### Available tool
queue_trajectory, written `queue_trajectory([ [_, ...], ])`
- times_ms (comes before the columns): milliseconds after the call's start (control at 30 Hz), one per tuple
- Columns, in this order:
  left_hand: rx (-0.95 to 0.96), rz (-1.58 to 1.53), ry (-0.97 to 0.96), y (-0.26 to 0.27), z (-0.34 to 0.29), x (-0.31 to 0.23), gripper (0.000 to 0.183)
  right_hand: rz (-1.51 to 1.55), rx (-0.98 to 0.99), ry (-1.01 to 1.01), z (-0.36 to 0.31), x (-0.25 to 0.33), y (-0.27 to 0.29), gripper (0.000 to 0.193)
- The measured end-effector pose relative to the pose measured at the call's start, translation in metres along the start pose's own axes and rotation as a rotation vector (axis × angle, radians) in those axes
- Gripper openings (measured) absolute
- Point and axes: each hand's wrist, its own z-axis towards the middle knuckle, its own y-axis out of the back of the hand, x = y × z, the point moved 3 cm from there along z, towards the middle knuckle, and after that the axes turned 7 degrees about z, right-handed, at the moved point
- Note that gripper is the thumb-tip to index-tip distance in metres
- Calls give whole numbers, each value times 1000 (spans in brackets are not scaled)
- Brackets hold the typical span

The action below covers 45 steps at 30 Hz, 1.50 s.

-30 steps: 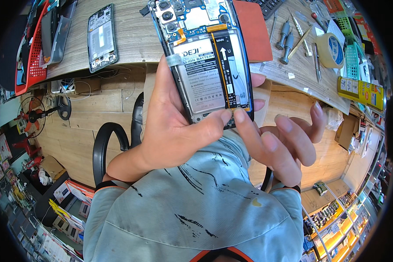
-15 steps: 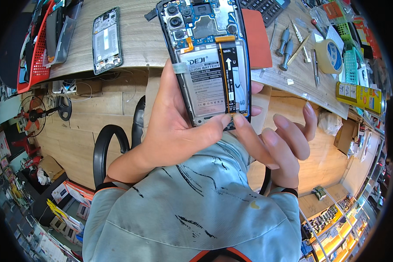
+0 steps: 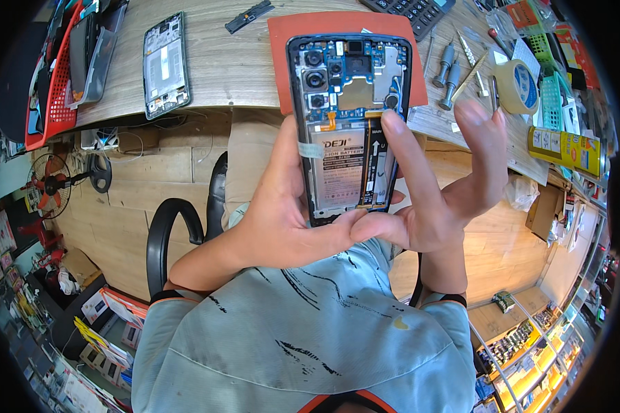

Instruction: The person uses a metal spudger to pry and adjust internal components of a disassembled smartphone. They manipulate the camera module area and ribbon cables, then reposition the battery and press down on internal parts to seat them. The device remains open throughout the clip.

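Observation:
My left hand [image 3: 289,220] grips an opened smartphone [image 3: 348,124] with its back cover off, upright in front of my chest. Its battery, blue circuit board and camera modules face me. My right hand [image 3: 437,199] rests its index fingertip on the flat cable strip beside the battery, near the board. The thumb touches the phone's lower edge, and the other fingers are spread apart to the right. Behind the phone lies an orange work mat [image 3: 289,55] on the wooden bench.
On the bench lie a second phone frame [image 3: 165,65], a small black part [image 3: 249,15], a calculator [image 3: 410,8], screwdrivers [image 3: 451,72], a tape roll [image 3: 517,86] and a yellow box [image 3: 565,148]. A red basket [image 3: 55,82] holds more phones at left. A black chair arm [image 3: 162,237] and a fan [image 3: 48,186] stand below.
The phone has come lower and nearer. My right index finger moved up from the phone's lower edge along the cable strip, and the other right fingers have lifted and spread.

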Motion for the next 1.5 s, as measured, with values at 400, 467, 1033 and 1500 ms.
queue_trajectory([
  [400,-203,-178,201,3,-1,2,56,-34,-18,8,-11,10,-8,98],
  [467,-225,-194,209,1,-1,3,51,-33,-28,1,-14,12,-10,98],
  [1033,-230,-54,139,-2,2,3,47,-76,-9,-51,-27,19,-8,90],
  [1500,-280,144,114,-2,-5,1,28,-35,-132,-17,-46,27,-12,87],
])
